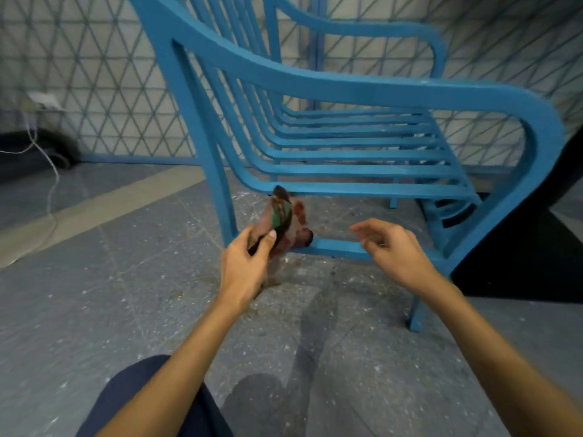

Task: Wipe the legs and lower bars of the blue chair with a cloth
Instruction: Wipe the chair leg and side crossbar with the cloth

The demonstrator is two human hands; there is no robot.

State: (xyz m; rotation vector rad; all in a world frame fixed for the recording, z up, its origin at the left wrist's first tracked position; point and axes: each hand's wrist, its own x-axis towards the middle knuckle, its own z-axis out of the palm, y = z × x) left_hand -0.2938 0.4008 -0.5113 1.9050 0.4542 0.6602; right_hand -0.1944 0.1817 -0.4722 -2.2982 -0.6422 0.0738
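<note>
The left hand [244, 263] holds its fingers clamped on the bunched cloth [284, 223], just beside the near lower bar [340, 249] of the blue chair [347, 89], probably ready to rub it, while the right hand [397, 250], fingers apart and empty, hovers near the bar.

A chair [347, 89] stands on the floor [94, 310] beyond both hands. The left hand [246, 266] holds a cloth [284, 222] against the chair's lower bar [340, 247]; the right hand [394, 250] hovers just right, before that bar.
</note>
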